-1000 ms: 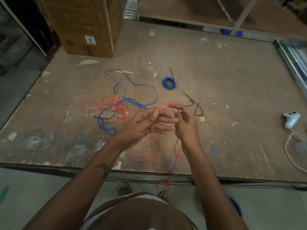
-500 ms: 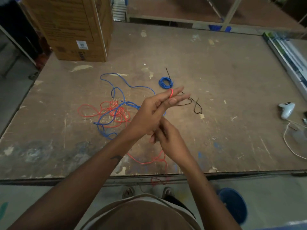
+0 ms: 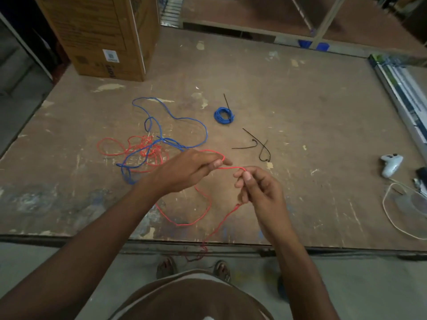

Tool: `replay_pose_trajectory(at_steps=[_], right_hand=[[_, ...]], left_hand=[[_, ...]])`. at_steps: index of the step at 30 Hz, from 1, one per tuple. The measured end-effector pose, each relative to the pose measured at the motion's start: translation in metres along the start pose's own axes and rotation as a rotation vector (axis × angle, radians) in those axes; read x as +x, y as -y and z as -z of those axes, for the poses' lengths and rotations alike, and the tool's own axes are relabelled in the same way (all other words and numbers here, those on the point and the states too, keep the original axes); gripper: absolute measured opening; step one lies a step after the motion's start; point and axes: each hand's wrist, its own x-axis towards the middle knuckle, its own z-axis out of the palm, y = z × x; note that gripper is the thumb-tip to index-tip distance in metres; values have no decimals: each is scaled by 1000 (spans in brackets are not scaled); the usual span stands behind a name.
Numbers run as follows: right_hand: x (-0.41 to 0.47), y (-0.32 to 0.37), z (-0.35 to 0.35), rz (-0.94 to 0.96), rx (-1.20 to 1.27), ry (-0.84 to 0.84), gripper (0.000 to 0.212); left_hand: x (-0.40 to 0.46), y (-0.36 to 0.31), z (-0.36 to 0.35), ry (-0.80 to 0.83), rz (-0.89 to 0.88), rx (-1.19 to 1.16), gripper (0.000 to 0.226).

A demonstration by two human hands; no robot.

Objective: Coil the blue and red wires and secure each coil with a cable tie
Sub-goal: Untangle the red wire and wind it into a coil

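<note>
Hands mid-frame: left hand (image 3: 189, 172) and right hand (image 3: 256, 185) both pinch thin red wire (image 3: 231, 168). Step: starting red coil. Next, likely: wind loops around left fingers.

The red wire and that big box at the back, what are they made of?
The red wire looks plastic-coated, smooth and bendy, since it curls in soft loops; what's inside can't be seen. The big box looks like plain brown cardboard, matte, with printed lettering and a white label.
</note>
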Motion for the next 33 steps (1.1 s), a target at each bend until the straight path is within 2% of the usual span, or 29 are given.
replay_pose_trajectory(at_steps=[4, 6, 9, 13, 15, 18, 20, 23, 25, 29, 33], right_hand=[[4, 12, -3, 194, -222, -100, 21], [6, 23, -5, 273, -225, -166, 19], [20, 40, 2, 416, -265, -248, 13], [53, 51, 23, 554, -479, -310, 14], [65, 49, 27, 499, -476, -243, 27], [70, 37, 22, 332, -328, 42, 47], [69, 28, 17, 274, -171, 173, 41], [72, 23, 16, 276, -105, 161, 22], [72, 19, 16, 284, -88, 93, 16], [64, 23, 11, 394, -117, -181, 14], [58, 35, 14, 606, -290, -256, 11]], left_hand=[[-7, -8, -3, 89, 155, -297, 37], [-10, -18, -3, 76, 139, -475, 39], [-11, -36, -3, 117, 119, -593, 40], [-12, -47, -1, 155, 112, -827, 42], [-14, -51, 4, 172, 110, -987, 44], [-15, -57, 7, 192, 87, -1119, 46], [-14, -62, 5, 200, 95, -1165, 46], [-14, -65, -2, 244, 133, -1238, 47], [-15, -65, -9, 220, 156, -1254, 48], [-15, -64, -26, 167, 212, -1146, 45], [-14, -61, -36, 100, 243, -1012, 43]])
